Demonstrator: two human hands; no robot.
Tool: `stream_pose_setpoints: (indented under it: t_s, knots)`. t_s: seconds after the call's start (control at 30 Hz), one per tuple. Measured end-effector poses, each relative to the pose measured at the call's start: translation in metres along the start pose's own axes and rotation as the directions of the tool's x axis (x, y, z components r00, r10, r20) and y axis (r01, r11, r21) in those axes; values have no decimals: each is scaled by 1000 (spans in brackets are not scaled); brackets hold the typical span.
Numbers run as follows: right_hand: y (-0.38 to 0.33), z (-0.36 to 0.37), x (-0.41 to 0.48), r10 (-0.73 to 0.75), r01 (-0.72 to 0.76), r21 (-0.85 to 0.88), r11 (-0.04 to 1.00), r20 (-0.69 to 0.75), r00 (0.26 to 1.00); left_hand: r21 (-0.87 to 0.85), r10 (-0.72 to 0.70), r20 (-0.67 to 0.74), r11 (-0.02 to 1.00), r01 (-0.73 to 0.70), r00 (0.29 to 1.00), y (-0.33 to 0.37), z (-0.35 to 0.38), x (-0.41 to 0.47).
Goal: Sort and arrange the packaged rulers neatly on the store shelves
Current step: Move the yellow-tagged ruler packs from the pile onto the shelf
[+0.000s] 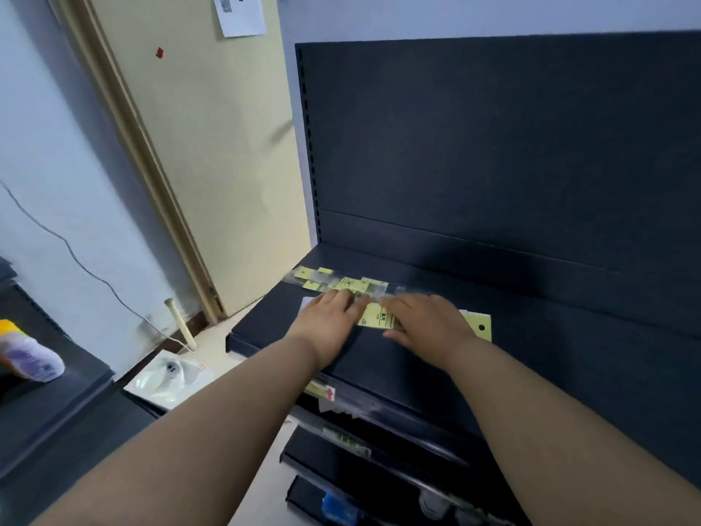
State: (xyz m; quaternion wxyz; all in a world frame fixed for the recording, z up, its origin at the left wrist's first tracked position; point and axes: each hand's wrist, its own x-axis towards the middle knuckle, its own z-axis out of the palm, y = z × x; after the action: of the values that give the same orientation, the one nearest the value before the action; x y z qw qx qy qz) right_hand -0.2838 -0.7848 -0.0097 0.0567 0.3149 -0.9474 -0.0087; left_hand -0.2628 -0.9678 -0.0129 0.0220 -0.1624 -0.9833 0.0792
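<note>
Several packaged rulers with pale yellow header cards (pixel 343 283) lie in a loose pile near the left end of a dark shelf (pixel 531 358). My left hand (pixel 329 317) lies flat, palm down, on the near side of the pile. My right hand (pixel 426 322) lies flat on a ruler package, whose yellow label (pixel 377 320) shows between the two hands. Another yellow card with a punched hole (pixel 478 327) sticks out to the right of my right hand. The clear sleeves are blurred.
The shelf's dark back panel (pixel 493 146) rises behind the pile. Lower shelves (pixel 379 442) with small items sit below the front edge. A cream door (pixel 212 165) stands to the left, a white bag (pixel 170 373) lies on the floor, and a bottle (pixel 32 353) rests on a dark counter.
</note>
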Motion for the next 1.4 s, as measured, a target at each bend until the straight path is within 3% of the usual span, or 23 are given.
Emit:
stream_pose_setpoints:
  t_s: [0.33, 0.47, 0.63, 0.77, 0.97, 1.4]
  knots:
    - [-42, 43, 75, 358, -372, 80, 925, 146, 922, -137, 188, 176, 977, -165, 966, -88, 46, 59]
    - [-41, 45, 66, 402, -422, 85, 903, 182, 897, -235, 290, 122, 938, -256, 949, -81, 56, 66]
    - [-21, 35, 35, 516, -528, 96, 844, 124, 847, -206, 366, 31, 913, -352, 930, -47, 46, 84]
    - [1, 23, -17, 618, -629, 51, 776, 135, 774, -178, 468, -23, 868, -464, 883, 12, 30, 95]
    - [43, -1, -132, 777, -782, -22, 623, 129, 616, -172, 659, -127, 722, -671, 741, 127, 0, 87]
    - [135, -45, -473, 949, -947, -100, 305, 119, 293, -164, 824, -194, 508, -846, 533, 487, -72, 31]
